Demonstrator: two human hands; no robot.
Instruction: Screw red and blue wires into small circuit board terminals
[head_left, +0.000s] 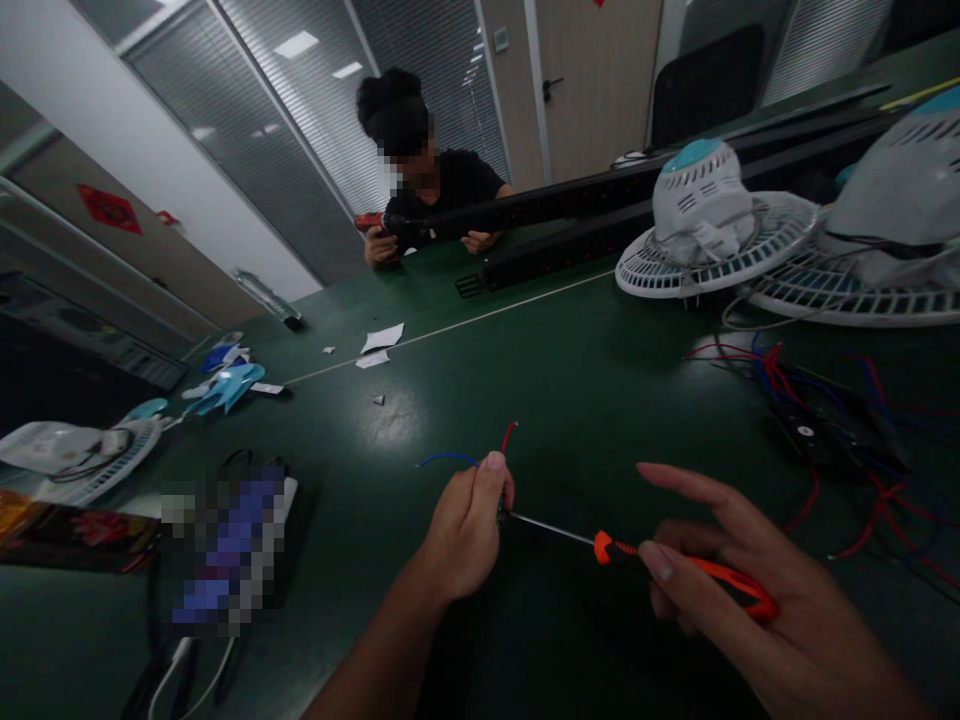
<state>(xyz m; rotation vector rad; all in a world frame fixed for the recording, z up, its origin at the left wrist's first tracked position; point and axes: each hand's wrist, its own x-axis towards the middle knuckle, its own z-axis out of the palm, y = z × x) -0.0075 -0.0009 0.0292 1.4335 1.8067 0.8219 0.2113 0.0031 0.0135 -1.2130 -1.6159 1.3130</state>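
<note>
My left hand [466,525] is closed around a small green part [503,506], which looks like a circuit board and is mostly hidden by the fingers. A blue wire [450,457] and a red wire [510,437] stick out above the thumb. In my right hand [757,560] is an orange and black screwdriver [611,549], gripped by its handle, with the index finger stretched out. Its thin metal shaft points left, and the tip reaches the small part. Whether the tip sits in a screw cannot be seen.
White fan housings [705,215] stand at the right, with black boards [821,430] and loose red and blue wires nearby. Across the green table [540,370], a person [450,190] holds a red tool by long black bars. Paper scraps [382,338] lie left, above a blurred-out object [232,545].
</note>
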